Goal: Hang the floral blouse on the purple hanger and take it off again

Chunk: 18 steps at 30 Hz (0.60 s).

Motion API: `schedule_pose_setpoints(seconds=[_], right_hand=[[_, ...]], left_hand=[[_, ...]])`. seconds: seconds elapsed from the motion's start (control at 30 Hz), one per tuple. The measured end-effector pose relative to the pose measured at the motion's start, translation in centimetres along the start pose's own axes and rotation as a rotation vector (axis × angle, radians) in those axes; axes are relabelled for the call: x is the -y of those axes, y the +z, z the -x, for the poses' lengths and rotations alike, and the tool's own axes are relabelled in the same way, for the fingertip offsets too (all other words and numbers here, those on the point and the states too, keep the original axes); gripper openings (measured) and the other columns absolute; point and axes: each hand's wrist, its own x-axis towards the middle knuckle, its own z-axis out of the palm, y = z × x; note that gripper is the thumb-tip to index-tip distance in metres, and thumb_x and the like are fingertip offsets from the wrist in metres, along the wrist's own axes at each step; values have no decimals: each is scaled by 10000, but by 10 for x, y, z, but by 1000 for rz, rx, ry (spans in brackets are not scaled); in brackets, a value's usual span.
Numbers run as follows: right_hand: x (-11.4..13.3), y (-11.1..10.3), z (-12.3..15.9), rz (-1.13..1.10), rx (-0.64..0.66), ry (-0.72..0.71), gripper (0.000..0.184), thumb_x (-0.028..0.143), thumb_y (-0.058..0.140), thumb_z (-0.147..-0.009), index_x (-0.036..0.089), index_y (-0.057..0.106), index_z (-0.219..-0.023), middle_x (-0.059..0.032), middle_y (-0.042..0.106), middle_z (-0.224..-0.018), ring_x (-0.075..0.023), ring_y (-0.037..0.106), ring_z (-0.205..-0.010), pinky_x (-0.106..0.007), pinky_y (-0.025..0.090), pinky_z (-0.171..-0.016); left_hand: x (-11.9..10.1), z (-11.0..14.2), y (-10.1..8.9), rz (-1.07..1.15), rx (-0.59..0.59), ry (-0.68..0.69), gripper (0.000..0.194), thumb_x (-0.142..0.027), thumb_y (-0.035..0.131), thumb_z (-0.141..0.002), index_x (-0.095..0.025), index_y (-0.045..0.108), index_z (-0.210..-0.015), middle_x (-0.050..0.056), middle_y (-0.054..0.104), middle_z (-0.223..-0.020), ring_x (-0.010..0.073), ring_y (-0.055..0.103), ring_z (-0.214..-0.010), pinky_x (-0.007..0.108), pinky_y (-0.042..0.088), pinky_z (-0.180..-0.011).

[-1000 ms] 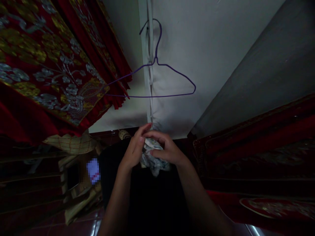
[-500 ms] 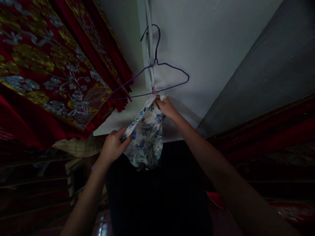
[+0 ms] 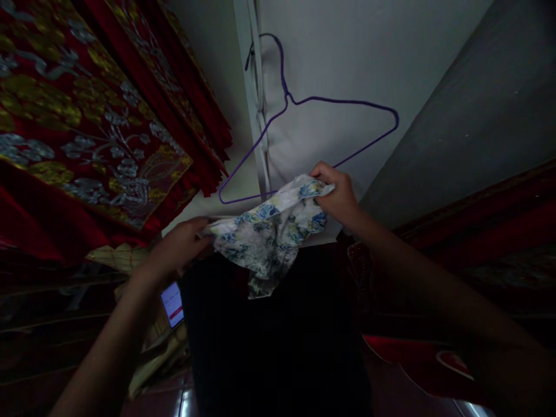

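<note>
As the purple wire hanger (image 3: 287, 95) tilts, up comes the floral garment (image 3: 278, 223), pulled broad between both hands!

Bunched a second ago, it's spread now: left hand (image 3: 180, 246) pinching one end, right hand (image 3: 336, 188) gripping the other, its cloth covering part of the hanger's lower bar. Embroidered red drapery (image 3: 95, 116) crowds in at left, close to the hanger's corner; a lit phone (image 3: 172, 304) glows below the left hand.

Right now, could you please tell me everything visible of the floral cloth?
The floral cloth is white with blue flowers and touches of yellow, and looks thin. Held between the left hand and the right hand, it slants up to the right, its lower part hanging in folds. It hides part of the purple hanger; whether they touch is unclear.
</note>
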Motion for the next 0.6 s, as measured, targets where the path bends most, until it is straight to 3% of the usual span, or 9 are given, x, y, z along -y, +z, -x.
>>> schedule_pose_setpoints(seconds=[0.1, 0.2, 0.3, 0.47, 0.53, 0.6], right_hand=[[8, -15, -4, 9, -27, 53, 151, 157, 615, -642, 216, 532, -754, 51, 531, -630, -118, 461, -582, -252, 316, -560], [14, -19, -9, -13, -22, 68, 135, 156, 622, -625, 211, 537, -713, 48, 522, -619, -119, 458, -588, -253, 315, -555], [20, -7, -5, -118, 8, 103, 113, 180, 627, -638, 214, 535, -692, 47, 517, -607, -118, 449, -574, -249, 309, -531], [36, 27, 12, -336, 0, 110, 114, 214, 650, -676, 217, 537, -696, 44, 538, -617, -117, 481, -564, -245, 356, -524], [42, 29, 15, -362, 43, 101, 138, 223, 681, -690, 213, 621, -814, 12, 641, -741, -141, 571, -640, -263, 428, -575], [45, 16, 15, -315, 64, 95, 326, 214, 701, -699, 222, 679, -1024, -20, 704, -883, -174, 632, -722, -295, 478, -632]], left_hand=[[-22, -12, -34, -104, -143, 150, 218, -342, 524, -916, -196, 677, -968, 105, 687, -1229, 288, 663, -1120, 413, 508, -1009], [-49, -19, -53, -146, -254, 279, 180, -301, 492, -931, -190, 633, -917, 120, 623, -1299, 303, 601, -1231, 446, 483, -1067], [-74, -31, -56, -121, -322, 371, 179, -220, 494, -895, -189, 626, -1011, 116, 598, -1337, 303, 572, -1270, 473, 467, -1106], [-91, -67, -49, -72, -363, 401, 631, -116, 474, -826, -161, 453, -1455, 117, 600, -1397, 268, 590, -1275, 441, 478, -1116], [-87, -79, -51, -66, -387, 352, 618, -126, 448, -834, -159, 499, -1449, 105, 646, -1361, 264, 617, -1244, 433, 490, -1107], [-80, -85, -56, -59, -402, 297, 531, -148, 433, -847, -170, 620, -1343, 83, 714, -1258, 260, 657, -1174, 429, 506, -1091]])
